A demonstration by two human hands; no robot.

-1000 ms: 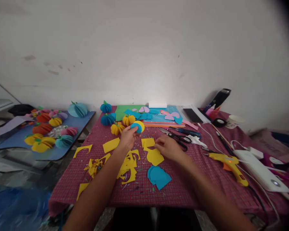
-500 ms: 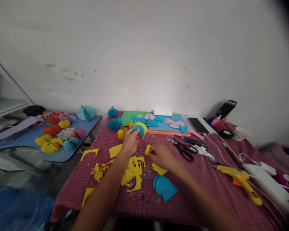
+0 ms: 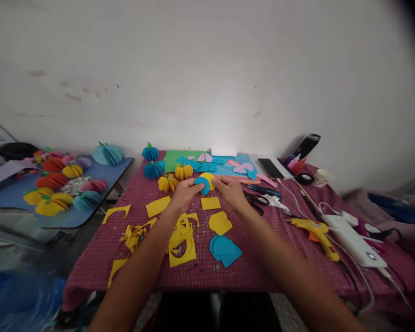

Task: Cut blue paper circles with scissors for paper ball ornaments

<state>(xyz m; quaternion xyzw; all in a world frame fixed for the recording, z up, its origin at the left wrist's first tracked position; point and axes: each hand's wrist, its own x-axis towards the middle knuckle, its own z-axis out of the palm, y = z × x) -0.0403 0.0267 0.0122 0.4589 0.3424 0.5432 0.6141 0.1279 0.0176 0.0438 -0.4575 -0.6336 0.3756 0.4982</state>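
Note:
Over the middle of the table, my left hand (image 3: 186,192) pinches a blue paper circle (image 3: 202,185). Partly behind it is a yellow paper circle (image 3: 208,178), and the fingers of my right hand (image 3: 228,188) are closed on its right edge. Just below my hands lies a yellow paper rectangle (image 3: 210,203). Nearer to me are a small pile of yellow paper circles (image 3: 220,223) and a pile of blue paper cutouts (image 3: 224,250). Yellow paper offcuts (image 3: 188,252) lie beside my left forearm.
Black-handled scissors (image 3: 257,201) lie beyond my right forearm. A yellow glue gun (image 3: 317,234) and a white power bank (image 3: 354,242) with cables sit at the right. Paper pumpkins (image 3: 153,169) stand at the back left, more on a blue side table (image 3: 115,182).
My right hand has moved up from the small yellow paper to the circles in my left hand. A yellow rectangle now lies below. The whole view has shifted slightly.

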